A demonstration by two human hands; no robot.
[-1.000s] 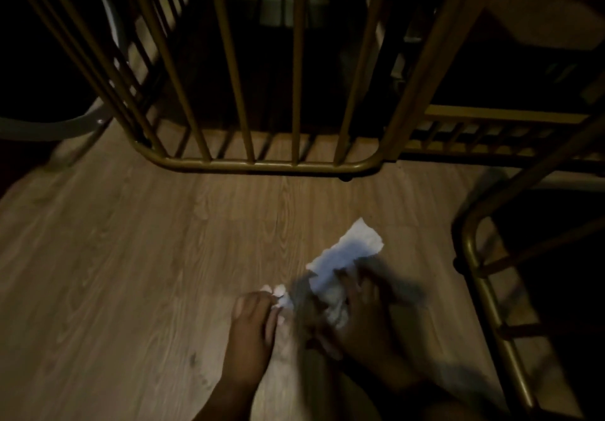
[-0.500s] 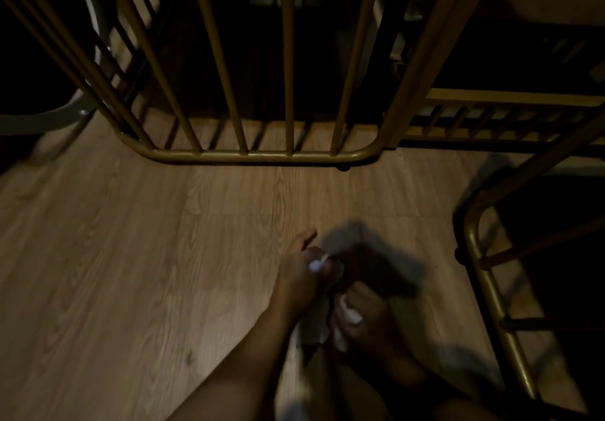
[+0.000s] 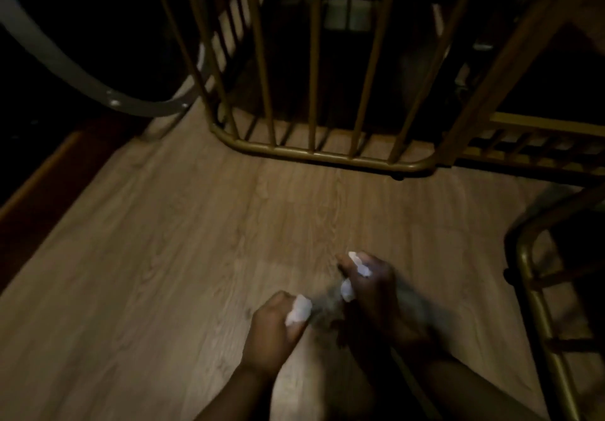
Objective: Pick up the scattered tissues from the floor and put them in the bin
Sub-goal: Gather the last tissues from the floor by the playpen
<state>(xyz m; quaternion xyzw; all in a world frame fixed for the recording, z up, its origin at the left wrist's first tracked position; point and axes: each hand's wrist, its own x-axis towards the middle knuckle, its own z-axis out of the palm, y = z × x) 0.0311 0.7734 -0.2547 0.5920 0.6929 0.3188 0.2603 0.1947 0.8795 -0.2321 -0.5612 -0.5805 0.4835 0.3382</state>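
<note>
Both hands hover low over the wooden floor (image 3: pixel 163 240), near its right edge. The left hand (image 3: pixel 275 332) is fisted around a crumpled tissue (image 3: pixel 298 310); the right hand (image 3: pixel 373 286) clutches white tissue scraps (image 3: pixel 358 265), too balled and blurred to show any long axis.

White tissue (image 3: pixel 298 310) is seen crumpled into small wads, held off the wooden floor (image 3: pixel 163 256). One wad is bunched low over the floor's near part; further white scraps (image 3: pixel 358 265) are shown just beyond it. The stretch between them is blurred, so whether they are joined cannot be told.

Tissue (image 3: pixel 327 302) between hands, perhaps blurred
</note>
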